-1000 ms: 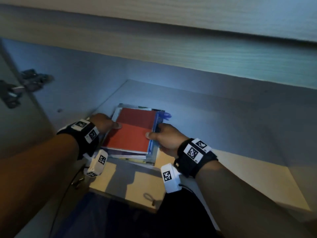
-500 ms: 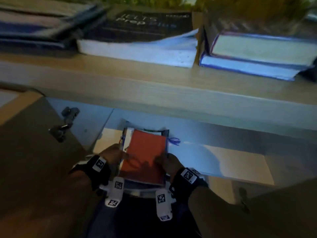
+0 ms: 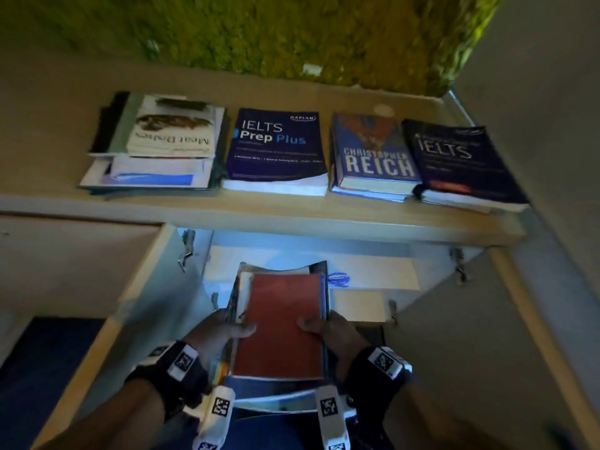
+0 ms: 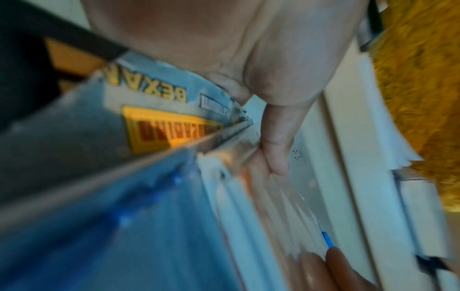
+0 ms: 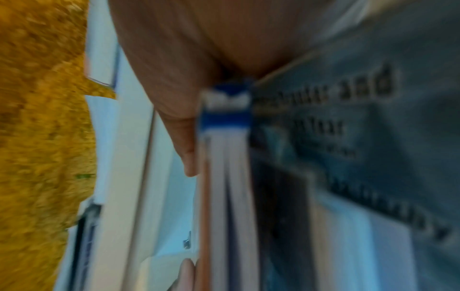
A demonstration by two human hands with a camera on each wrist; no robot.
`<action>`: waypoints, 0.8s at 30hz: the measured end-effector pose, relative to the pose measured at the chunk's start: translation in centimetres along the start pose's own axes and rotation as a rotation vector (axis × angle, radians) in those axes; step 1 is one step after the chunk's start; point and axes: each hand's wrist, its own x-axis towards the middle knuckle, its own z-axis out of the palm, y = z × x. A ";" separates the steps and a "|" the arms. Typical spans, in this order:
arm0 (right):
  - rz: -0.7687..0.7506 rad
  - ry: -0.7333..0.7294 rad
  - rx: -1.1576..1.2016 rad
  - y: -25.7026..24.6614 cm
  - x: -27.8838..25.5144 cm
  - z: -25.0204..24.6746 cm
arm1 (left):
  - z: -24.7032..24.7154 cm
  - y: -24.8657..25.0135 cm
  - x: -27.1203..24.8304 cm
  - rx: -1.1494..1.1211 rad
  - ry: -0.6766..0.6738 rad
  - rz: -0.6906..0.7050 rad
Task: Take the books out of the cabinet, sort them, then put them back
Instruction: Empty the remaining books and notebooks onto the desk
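A stack of books [image 3: 279, 323] with a red cover on top is held in front of the open cabinet [image 3: 373, 271]. My left hand [image 3: 220, 332] grips the stack's left edge, thumb on the red cover. My right hand [image 3: 328, 329] grips its right edge, thumb on top too. In the left wrist view the left thumb [image 4: 276, 141] lies along the stack's page edges [image 4: 248, 196], fingers under it. In the blurred right wrist view the stack's spines [image 5: 224, 157] sit beside my right thumb [image 5: 184, 141].
On the cabinet top [image 3: 259, 216] lie a pile with "Meat Dishes" [image 3: 162, 147], an "IELTS Prep Plus" book [image 3: 276, 151], a "Christopher Reich" book [image 3: 373, 157] and another IELTS book [image 3: 454, 164]. Green moss wall [image 3: 292, 34] behind. Open doors [image 3: 81, 271] flank the cabinet.
Both hands have drawn the red-topped stack out of the cabinet shelf toward me and lifted it. The head view has tilted up, showing the books on the cabinet top.
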 end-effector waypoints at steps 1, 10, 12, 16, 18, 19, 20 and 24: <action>-0.023 -0.012 0.017 -0.4 -2.0 0.7 | -0.1 0.9 -2.3 -0.012 -0.013 0.019; -0.253 -0.088 0.044 -7.5 -10.8 5.5 | -2.0 8.2 -12.0 -0.099 -0.002 0.202; -0.296 -0.091 0.025 -9.8 -10.7 5.9 | -2.8 10.4 -12.3 -0.089 0.002 0.236; -0.343 -0.108 0.004 -14.9 -9.4 5.7 | -3.8 15.4 -10.8 -0.089 -0.001 0.296; -0.353 -0.106 0.002 -17.9 -8.1 5.4 | -4.9 17.8 -8.6 -0.068 0.027 0.312; -0.359 -0.107 0.010 -19.6 -7.3 5.2 | -5.2 19.4 -7.4 -0.069 0.036 0.319; -0.367 -0.106 0.015 -21.2 -6.2 4.9 | -5.8 20.7 -5.7 -0.083 0.057 0.315; -0.370 -0.129 0.033 -27.5 -2.0 3.9 | -3.7 28.3 -5.1 -0.097 0.150 0.324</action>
